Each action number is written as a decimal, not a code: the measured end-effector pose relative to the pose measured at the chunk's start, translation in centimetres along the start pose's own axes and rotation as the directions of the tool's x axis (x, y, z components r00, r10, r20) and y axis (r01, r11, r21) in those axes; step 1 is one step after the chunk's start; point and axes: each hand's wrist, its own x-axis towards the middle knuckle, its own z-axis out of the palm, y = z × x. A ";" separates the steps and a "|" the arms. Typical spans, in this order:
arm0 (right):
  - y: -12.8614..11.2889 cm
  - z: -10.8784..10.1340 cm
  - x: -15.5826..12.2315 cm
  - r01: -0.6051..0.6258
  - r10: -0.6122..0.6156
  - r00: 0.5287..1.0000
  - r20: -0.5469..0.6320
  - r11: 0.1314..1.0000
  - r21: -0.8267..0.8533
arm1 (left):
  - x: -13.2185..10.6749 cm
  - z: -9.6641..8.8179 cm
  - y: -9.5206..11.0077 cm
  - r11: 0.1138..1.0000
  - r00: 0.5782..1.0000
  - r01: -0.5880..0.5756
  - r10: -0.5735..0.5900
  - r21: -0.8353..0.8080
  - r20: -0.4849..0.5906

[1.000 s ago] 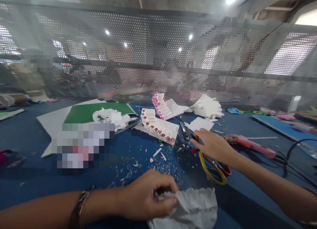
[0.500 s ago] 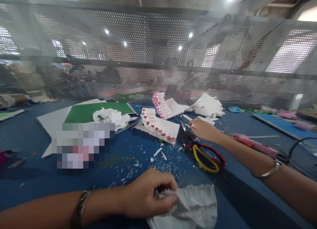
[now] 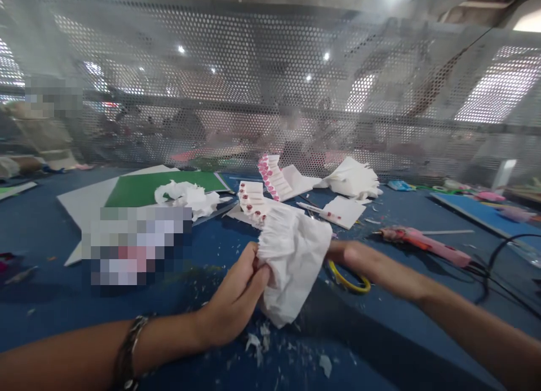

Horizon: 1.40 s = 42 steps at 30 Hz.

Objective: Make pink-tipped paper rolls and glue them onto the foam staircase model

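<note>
My left hand [image 3: 236, 301] is closed, thumb and fingers pinching the ruffled edge of a white crinkled paper piece [image 3: 296, 261]. The paper is lifted above the blue table and fans out to the right. My right hand [image 3: 340, 251] reaches in from the right; its fingers are hidden behind the paper, so I cannot see what they touch. Just below that hand shows a yellow handle loop of the scissors [image 3: 353, 284]; the rest is covered. Beyond the paper lies a pleated white strip with dark red dots [image 3: 252, 202], partly hidden.
A pen [image 3: 313, 207] rests by a white paper square [image 3: 349, 210]. On the right lie a pink glue gun [image 3: 426, 245] with its cable and a blue board [image 3: 477, 213]. At the left are a green sheet [image 3: 135, 188] and crumpled white paper [image 3: 190, 199]. Paper scraps [image 3: 256, 343] litter the table.
My left hand has raised the white paper from the near table edge and turned it. My right hand has left the area by the pen and come nearer, behind the paper and over the scissors.
</note>
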 end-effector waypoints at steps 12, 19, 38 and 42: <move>-2.0 3.5 0.3 0.089 -0.148 0.970 -0.195 0.956 -0.281 | 1.2 -2.1 1.1 0.977 0.991 0.094 -0.072 -0.192 0.116; -3.3 3.2 0.2 0.019 -0.024 1.000 -0.005 0.891 -0.453 | 3.0 -4.5 3.3 0.992 0.964 0.125 -0.119 -0.011 0.238; -1.1 2.9 0.6 -0.111 0.080 0.978 -0.195 0.982 -0.153 | 2.3 -4.4 2.4 0.931 0.916 0.352 -0.322 -0.094 0.239; -1.1 3.0 0.7 -0.063 -0.003 0.966 -0.257 0.966 -0.250 | 2.3 -4.4 2.7 0.974 0.950 0.215 -0.226 0.075 0.215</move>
